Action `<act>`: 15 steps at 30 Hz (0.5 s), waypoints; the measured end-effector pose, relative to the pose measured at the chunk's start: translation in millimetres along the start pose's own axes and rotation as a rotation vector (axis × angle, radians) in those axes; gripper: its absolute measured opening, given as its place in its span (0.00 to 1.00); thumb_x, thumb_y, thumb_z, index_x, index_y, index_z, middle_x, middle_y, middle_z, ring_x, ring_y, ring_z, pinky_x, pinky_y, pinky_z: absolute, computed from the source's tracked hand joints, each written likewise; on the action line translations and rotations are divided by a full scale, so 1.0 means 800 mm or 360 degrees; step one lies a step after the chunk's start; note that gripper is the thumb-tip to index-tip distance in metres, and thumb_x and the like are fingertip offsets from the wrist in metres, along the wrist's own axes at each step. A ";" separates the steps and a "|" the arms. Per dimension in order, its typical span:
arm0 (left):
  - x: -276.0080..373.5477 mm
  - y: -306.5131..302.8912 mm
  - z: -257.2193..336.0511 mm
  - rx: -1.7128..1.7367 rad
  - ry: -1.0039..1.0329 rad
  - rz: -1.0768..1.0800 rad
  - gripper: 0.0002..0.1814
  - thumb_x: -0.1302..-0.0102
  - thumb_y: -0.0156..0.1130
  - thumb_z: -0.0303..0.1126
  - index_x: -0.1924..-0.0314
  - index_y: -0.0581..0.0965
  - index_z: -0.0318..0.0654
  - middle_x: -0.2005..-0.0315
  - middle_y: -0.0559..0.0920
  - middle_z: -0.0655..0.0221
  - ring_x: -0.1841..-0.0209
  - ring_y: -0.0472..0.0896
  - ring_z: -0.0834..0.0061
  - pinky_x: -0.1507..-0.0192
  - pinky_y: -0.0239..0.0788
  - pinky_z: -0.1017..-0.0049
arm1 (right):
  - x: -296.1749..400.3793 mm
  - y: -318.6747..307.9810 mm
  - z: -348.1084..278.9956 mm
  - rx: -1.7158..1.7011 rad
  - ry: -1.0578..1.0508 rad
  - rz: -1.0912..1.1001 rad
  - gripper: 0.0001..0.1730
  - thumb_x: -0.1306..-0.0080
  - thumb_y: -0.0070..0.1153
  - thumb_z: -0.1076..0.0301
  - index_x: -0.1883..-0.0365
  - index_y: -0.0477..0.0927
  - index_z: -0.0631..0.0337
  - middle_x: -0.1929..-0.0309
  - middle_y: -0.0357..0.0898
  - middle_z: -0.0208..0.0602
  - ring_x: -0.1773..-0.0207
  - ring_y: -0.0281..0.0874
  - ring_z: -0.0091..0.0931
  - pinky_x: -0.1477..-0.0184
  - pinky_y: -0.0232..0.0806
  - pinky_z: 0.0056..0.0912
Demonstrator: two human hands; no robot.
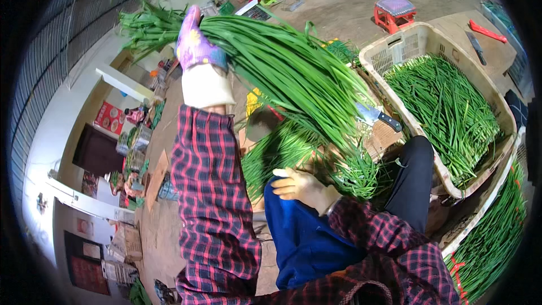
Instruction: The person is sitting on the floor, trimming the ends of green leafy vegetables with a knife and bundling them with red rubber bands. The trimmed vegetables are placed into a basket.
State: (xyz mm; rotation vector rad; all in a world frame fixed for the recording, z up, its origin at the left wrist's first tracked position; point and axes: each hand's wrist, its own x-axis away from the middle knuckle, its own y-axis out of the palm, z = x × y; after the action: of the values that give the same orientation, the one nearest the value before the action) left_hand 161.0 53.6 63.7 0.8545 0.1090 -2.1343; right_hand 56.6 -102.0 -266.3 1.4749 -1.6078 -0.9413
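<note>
My left hand (197, 44), in a purple patterned glove with a white cuff, grips a long bunch of Chinese chives (279, 59) near its leafy tips. The bunch is held up and slants to the right, its pale stem ends beside a kitchen knife (377, 116) with a black handle. My right hand (305, 188), in a cream glove with yellowish fingertips, rests on the blue cloth (309, 241) over my knee and holds nothing. Just beyond it lie more loose chives (279, 152), partly shaded and partly hidden by the raised bunch.
A plastic crate (427, 36) heaped with cut chives (444, 114) stands at the right. Below it are chives tied with red bands (487, 241). A second knife (476, 48) and a red-handled tool (487, 31) lie on a board (455, 29). A red stool (394, 15) stands behind.
</note>
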 end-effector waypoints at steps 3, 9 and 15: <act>0.076 0.009 0.042 0.0403 -0.0317 0.0244 0.19 0.32 0.58 0.37 0.48 0.74 0.30 0.57 0.79 0.57 0.57 0.79 0.64 0.53 0.74 0.63 | -0.055 0.028 -0.046 -0.0570 -0.0385 -0.0027 0.30 0.24 0.31 0.48 0.33 0.61 0.61 0.40 0.70 0.53 0.39 0.70 0.40 0.35 0.60 0.46; 0.191 -0.111 0.048 0.0944 -0.0290 -0.0331 0.13 0.29 0.54 0.41 0.53 0.76 0.41 0.59 0.79 0.66 0.54 0.77 0.71 0.46 0.69 0.63 | -0.005 -0.057 -0.106 -0.1155 -0.1127 -0.0707 0.26 0.24 0.34 0.57 0.34 0.60 0.64 0.39 0.67 0.49 0.42 0.70 0.40 0.33 0.59 0.49; 0.397 -0.251 0.049 -0.0053 -0.0516 0.0180 0.28 0.26 0.43 0.49 0.35 0.65 0.38 0.41 0.74 0.59 0.36 0.65 0.63 0.31 0.50 0.58 | 0.019 -0.089 -0.075 -0.0879 -0.0910 -0.0589 0.28 0.24 0.32 0.54 0.33 0.59 0.63 0.44 0.70 0.46 0.44 0.71 0.38 0.34 0.60 0.48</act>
State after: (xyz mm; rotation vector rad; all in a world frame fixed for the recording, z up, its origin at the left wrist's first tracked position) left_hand -143.4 -37.1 -140.7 0.4751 -0.0691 -2.1276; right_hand 141.4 -123.8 -302.1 1.1752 -1.2785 -1.9762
